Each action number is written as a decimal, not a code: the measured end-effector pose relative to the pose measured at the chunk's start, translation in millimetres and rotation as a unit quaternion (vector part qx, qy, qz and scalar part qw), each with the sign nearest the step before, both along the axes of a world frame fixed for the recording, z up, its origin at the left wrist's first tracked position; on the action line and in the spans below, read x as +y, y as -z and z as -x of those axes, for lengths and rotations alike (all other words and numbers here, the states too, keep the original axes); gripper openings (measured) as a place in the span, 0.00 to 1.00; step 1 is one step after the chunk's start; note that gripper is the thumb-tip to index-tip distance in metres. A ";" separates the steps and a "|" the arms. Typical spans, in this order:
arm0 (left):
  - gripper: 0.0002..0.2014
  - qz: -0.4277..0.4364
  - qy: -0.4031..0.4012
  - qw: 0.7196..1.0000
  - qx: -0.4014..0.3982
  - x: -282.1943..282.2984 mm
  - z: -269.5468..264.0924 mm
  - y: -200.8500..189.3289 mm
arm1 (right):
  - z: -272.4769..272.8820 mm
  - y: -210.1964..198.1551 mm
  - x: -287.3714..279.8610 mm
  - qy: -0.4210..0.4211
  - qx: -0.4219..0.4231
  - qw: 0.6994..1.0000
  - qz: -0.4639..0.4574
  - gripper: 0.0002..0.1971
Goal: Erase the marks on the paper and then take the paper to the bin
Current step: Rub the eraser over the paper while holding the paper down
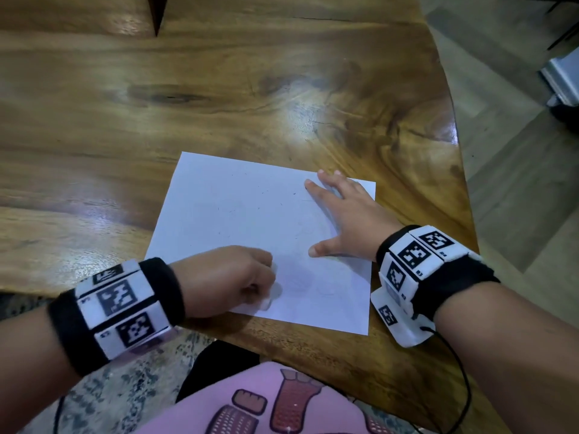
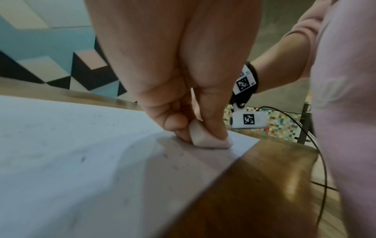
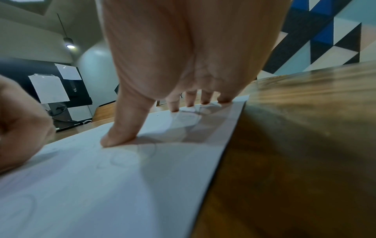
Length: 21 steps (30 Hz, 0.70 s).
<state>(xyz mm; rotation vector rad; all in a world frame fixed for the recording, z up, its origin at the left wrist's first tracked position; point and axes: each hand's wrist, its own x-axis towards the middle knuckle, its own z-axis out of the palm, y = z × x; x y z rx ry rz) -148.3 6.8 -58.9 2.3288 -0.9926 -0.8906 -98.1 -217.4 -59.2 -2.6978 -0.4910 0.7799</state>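
Note:
A white sheet of paper [image 1: 250,220] lies flat on the wooden table [image 1: 219,89] near its front edge. Faint pencil rings [image 3: 124,158] and small dark crumbs show on the paper [image 3: 101,193]. My left hand [image 1: 232,280] pinches a white eraser [image 2: 207,138] between thumb and fingers and holds it down on the paper [image 2: 61,161] near the sheet's near edge; the eraser [image 1: 272,294] peeks out under the fist. My right hand [image 1: 341,214] lies flat with fingers spread, pressing the sheet's right side. My right hand's fingertips [image 3: 117,139] touch the paper.
The table's curved right edge [image 1: 460,170] runs close beside the paper, with grey floor beyond it. A black cable [image 1: 463,380] hangs from my right wristband. A pink printed garment [image 1: 266,402] shows at the bottom. No bin is in view.

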 end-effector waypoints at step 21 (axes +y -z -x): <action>0.02 -0.020 -0.034 0.999 0.029 -3.9 -1.1 -4.2 | 0.0 2.0 -0.9 0.000 -0.006 1.000 -0.004 0.55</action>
